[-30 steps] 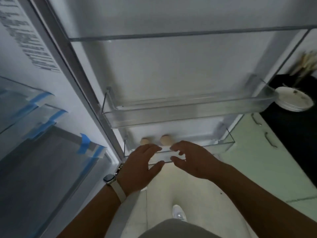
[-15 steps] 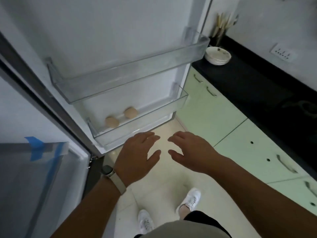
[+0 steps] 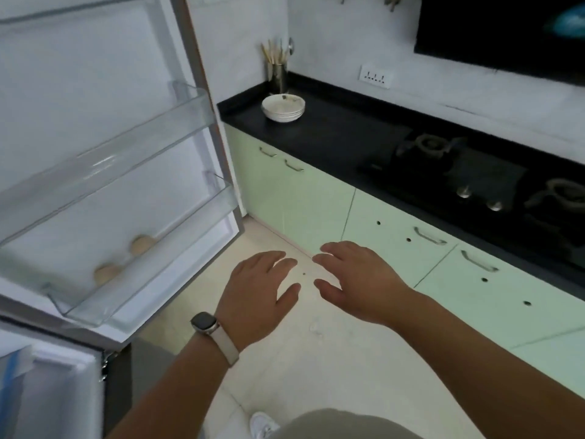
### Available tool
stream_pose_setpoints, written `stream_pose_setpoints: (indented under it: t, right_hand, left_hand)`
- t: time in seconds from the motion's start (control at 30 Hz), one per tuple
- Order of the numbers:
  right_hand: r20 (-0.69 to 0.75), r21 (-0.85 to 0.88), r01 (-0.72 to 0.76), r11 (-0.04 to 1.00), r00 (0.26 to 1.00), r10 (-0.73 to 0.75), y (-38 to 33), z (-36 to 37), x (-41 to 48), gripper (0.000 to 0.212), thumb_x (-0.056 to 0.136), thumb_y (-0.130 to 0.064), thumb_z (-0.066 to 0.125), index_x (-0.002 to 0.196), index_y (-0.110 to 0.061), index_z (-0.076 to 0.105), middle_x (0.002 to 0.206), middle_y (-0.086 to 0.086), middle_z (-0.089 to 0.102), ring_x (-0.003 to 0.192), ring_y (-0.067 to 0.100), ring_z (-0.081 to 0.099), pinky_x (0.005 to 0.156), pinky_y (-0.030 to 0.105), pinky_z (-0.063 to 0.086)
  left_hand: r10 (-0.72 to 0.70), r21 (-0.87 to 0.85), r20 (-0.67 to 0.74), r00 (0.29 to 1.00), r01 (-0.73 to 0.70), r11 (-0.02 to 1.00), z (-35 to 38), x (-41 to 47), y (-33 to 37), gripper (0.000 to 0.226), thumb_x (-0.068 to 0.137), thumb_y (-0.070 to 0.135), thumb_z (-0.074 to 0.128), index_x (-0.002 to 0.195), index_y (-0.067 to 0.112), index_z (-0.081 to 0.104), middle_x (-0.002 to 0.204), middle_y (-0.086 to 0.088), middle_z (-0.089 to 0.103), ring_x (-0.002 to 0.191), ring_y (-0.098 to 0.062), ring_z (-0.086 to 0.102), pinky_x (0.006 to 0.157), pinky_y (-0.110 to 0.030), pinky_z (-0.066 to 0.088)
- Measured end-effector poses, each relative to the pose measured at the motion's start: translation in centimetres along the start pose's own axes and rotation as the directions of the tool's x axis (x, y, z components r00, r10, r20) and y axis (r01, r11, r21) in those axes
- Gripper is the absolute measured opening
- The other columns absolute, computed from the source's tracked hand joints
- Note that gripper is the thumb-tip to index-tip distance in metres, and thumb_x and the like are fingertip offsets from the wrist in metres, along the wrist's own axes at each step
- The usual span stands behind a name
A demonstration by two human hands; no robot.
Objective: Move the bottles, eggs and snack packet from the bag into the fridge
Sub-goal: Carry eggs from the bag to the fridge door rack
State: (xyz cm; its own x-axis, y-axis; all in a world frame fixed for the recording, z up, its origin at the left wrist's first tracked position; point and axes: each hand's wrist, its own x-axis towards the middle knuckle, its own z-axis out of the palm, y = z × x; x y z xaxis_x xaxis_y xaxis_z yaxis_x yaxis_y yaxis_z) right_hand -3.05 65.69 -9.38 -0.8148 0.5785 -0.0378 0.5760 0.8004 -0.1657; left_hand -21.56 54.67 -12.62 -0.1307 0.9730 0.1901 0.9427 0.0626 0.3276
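A head-worn view looks down into a kitchen. The open fridge door fills the left half of the frame, its white inner face turned toward the viewer. Two clear plastic door shelves cross it at a slant. The upper shelf holds nothing that can be seen. The lower shelf holds two brown eggs, one egg nearer the middle of the shelf and a second egg lower and to the left, apart from each other.

Along the right side runs a black countertop over pale green cabinets, with a gas hob at the right edge. A stack of white bowls sits at the counter's far end, with a utensil holder behind it against the wall.

Both forearms reach in from the bottom of the frame over the cream floor. The left hand, lower centre, is palm down with fingers loosely spread and empty; a watch with a pale strap is on that wrist. The right hand, just beside it, is also palm down, fingers relaxed and slightly curled, holding nothing. The two hands do not touch, and both are clear of the fridge door.
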Motion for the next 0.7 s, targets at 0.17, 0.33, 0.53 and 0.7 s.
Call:
stream_pose_setpoints:
  t: [0.17,0.33,0.53,0.7]
  right_hand:
    - [-0.047,0.02,-0.159,0.987,0.986,0.16,7.1,-1.5,-8.6,0.057,0.092,-0.057,0.029,0.138,-0.026,0.048,0.145,-0.002,0.046,0.135,0.02,0.038,0.109,0.037,0.03]
    - [-0.101,0.043,-0.332,0.942,0.937,0.334,14.7,-2.5,-18.4,0.051,0.096,-0.053,0.038,0.141,-0.028,0.042,0.149,-0.005,0.039,0.14,0.018,0.03,0.113,0.036,0.025]
    - [-0.159,0.092,-0.546,0.832,0.817,0.554,21.8,-3.1,-30.3,0.057,0.089,-0.055,0.029,0.13,-0.024,0.054,0.136,-0.001,0.053,0.13,0.025,0.045,0.104,0.041,0.038]
    - [-0.197,0.107,-0.694,0.712,0.687,0.7,25.3,-3.5,-38.7,0.054,0.09,-0.053,0.032,0.126,-0.022,0.057,0.131,0.0,0.057,0.124,0.026,0.05,0.1,0.042,0.043]
  left_hand:
    - [0.129,0.0,0.062,0.99,-0.13,0.992,2.8,3.0,9.6,0.049,0.092,0.048,0.039,0.126,0.021,0.062,0.132,-0.001,0.06,0.124,-0.023,0.053,0.1,-0.042,0.044]
    - [0.286,0.019,0.104,0.953,-0.289,0.957,5.9,5.4,20.3,0.048,0.091,0.048,0.04,0.125,0.022,0.062,0.131,-0.001,0.06,0.125,-0.024,0.053,0.1,-0.042,0.044]
    - [0.478,0.05,0.13,0.869,-0.487,0.872,9.9,7.6,32.8,0.051,0.092,0.048,0.039,0.129,0.021,0.06,0.134,-0.002,0.057,0.127,-0.026,0.05,0.104,-0.045,0.042]
    - [0.633,0.038,0.146,0.76,-0.644,0.764,12.7,8.8,41.5,0.05,0.092,0.048,0.04,0.126,0.019,0.062,0.132,-0.005,0.059,0.124,-0.028,0.052,0.103,-0.045,0.041]
